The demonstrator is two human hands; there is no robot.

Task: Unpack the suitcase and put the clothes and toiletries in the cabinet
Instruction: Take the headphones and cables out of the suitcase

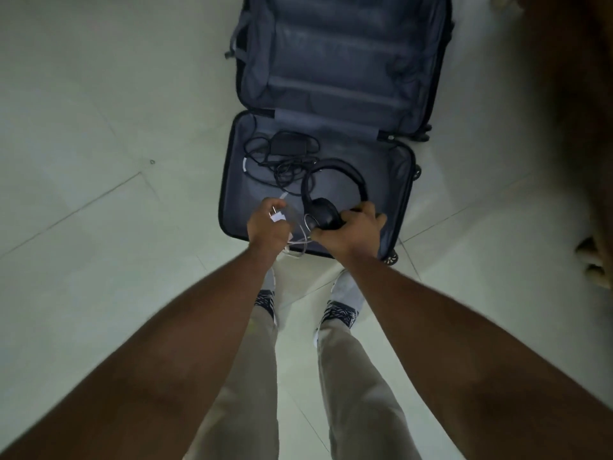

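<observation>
A dark suitcase (403,180) lies open flat on the tiled floor ahead of my feet. Its far half holds only grey lining. In the near half rest a black power adapter (288,144) and its tangled black cable (282,167). My right hand (348,227) is shut on black over-ear headphones (326,214), gripping an ear cup just above the near half. My left hand (267,225) is shut on a white charger plug (277,214), and its white cable (298,242) loops below between both hands.
Pale floor tiles surround the suitcase on the left and front. A dark brown blurred shape (583,127) fills the right edge, with a small object (593,260) on the floor beside it. My legs and patterned socks (338,312) stand just before the suitcase.
</observation>
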